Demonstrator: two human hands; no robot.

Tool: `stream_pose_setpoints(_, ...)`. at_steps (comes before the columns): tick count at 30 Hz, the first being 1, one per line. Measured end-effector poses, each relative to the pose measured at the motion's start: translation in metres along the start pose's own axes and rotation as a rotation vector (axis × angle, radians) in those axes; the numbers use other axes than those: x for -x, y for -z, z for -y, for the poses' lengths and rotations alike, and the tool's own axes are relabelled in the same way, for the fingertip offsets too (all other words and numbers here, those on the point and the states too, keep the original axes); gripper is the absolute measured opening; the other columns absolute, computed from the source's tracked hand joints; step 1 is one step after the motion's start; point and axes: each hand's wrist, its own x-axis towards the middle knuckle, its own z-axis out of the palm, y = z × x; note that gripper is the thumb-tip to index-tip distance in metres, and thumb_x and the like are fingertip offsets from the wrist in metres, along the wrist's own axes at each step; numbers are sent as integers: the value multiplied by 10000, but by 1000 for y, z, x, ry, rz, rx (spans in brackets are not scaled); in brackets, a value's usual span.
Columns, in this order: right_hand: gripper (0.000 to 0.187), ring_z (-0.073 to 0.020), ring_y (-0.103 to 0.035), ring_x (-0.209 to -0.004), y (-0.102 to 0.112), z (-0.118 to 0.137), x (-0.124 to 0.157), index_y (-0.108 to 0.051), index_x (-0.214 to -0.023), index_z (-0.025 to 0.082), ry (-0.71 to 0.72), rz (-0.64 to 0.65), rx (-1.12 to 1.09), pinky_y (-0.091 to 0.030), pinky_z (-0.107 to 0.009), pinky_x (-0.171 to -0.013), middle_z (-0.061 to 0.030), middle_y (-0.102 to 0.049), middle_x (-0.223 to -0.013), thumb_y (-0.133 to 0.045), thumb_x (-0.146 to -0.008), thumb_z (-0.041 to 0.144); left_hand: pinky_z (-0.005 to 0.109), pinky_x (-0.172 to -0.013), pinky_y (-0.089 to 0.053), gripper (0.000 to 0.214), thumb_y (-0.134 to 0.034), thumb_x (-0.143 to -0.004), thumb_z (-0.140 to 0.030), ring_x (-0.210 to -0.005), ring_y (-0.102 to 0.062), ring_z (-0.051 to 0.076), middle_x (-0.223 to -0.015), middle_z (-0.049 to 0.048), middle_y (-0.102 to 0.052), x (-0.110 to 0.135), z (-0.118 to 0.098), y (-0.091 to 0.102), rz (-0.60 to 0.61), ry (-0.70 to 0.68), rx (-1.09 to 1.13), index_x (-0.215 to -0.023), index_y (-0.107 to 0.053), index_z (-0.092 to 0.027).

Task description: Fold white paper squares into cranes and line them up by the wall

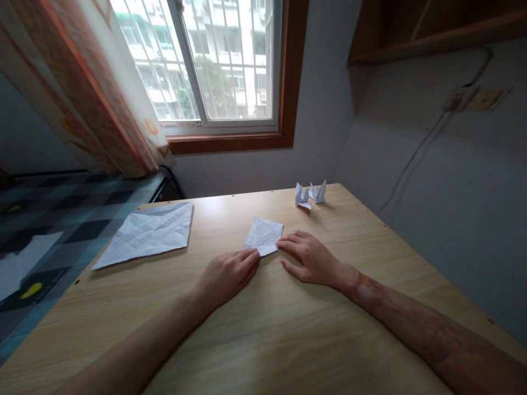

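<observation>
A small square of creased white paper lies on the wooden table, one corner pointing toward me. My left hand rests at its near left edge, fingers together and curled down onto the paper, the thumb tucked alongside. At the right corner, the fingertips of my right hand touch the edge. Its fingers are stretched out, with the thumb apart and resting on the table. Any part of the paper beneath the left fingers is hidden.
Two folded paper figures stand near the table's far right corner. A larger creased paper sheet lies at the left. Beyond the table are a checked bed, a curtain, a window and a wall socket with a cable.
</observation>
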Motion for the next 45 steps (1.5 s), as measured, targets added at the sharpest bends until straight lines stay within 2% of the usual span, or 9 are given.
stream_pose_setpoints(8, 601, -358, -599, -1426, -2, -5, -1, -597, -1538, 203, -57, -221, -95, -432, -576, -1260, -174, -675, -1518, -770, -982, 354, 225, -650, -521, 161, -582, -1098, -343, -720, -712, 142, -910, 24, -793, 1, 4, 3, -117, 249, 473, -1129, -682, -221)
stream_pose_setpoints(11, 261, -300, -739, -1129, -5, -13, -2, -787, -1176, 218, -215, -367, -279, -541, -499, -1122, -107, -818, -1166, -756, -1011, 418, 207, -590, -454, 236, -620, -1077, -428, -648, -629, 124, -763, -17, -712, -3, 8, 5, -192, 422, 703, -1054, -664, -197)
stream_pose_setpoints(13, 250, -262, -753, -961, -8, -20, -1, -802, -950, 216, -343, -374, -423, -588, -437, -991, -61, -821, -976, -761, -1001, 457, 206, -585, -435, 331, -651, -1052, -493, -655, -606, 125, -730, -15, -678, -7, 10, 5, -178, 490, 802, -952, -677, -179)
stream_pose_setpoints(20, 427, -227, -734, -826, -20, -41, 2, -827, -1089, 161, -587, -429, -641, -608, -358, -793, -75, -810, -927, -820, -902, 545, 239, -602, -437, 409, -721, -982, -505, -643, -584, 140, -675, 1, -669, -9, 16, 3, -170, 536, 642, -740, -696, -176)
stream_pose_setpoints(24, 430, -227, -688, -820, -20, -38, 1, -824, -1126, 178, -491, -278, -398, -585, -361, -772, -63, -789, -924, -844, -893, 539, 317, -731, -554, 251, -754, -939, -425, -692, -641, 179, -750, 15, -728, -9, 22, 0, -146, 448, 396, -823, -740, -202)
stream_pose_setpoints(27, 344, -283, -684, -994, -15, -34, 0, -814, -1054, 194, -387, -211, -167, -586, -427, -914, -97, -780, -1038, -881, -872, 478, 441, -997, -614, 225, -665, -1010, -361, -1059, -744, 266, -1180, 102, -808, -10, 25, -4, -127, 283, 340, -1135, -797, -229)
stream_pose_setpoints(31, 404, -326, -672, -1242, -10, -27, 0, -749, -1333, 201, -268, -164, -119, -538, -509, -1116, -144, -749, -1341, -789, -952, 330, 465, -1183, -562, 387, -477, -1103, -237, -1338, -697, 263, -1461, 100, -742, -10, 20, -6, 45, 27, 382, -1370, -754, -281)
stream_pose_setpoints(39, 662, -275, -590, -1502, -7, -11, 1, -564, -1626, 303, 22, 39, -77, -427, -549, -1287, -84, -617, -1637, -516, -1016, 49, 411, -1094, -624, 300, -583, -1069, -322, -1293, -728, 274, -1570, 130, -611, -6, 10, -1, 38, 101, 314, -1344, -677, -247)
stream_pose_setpoints(45, 702, -283, -514, -1583, -1, -6, 2, -496, -1683, 277, 75, 136, -48, -381, -559, -1337, -88, -556, -1689, -583, -1003, 130, 504, -1245, -515, 567, -541, -1064, -253, -1456, -627, 309, -1655, 122, -588, -7, 14, -3, 93, 43, 237, -1631, -530, -266)
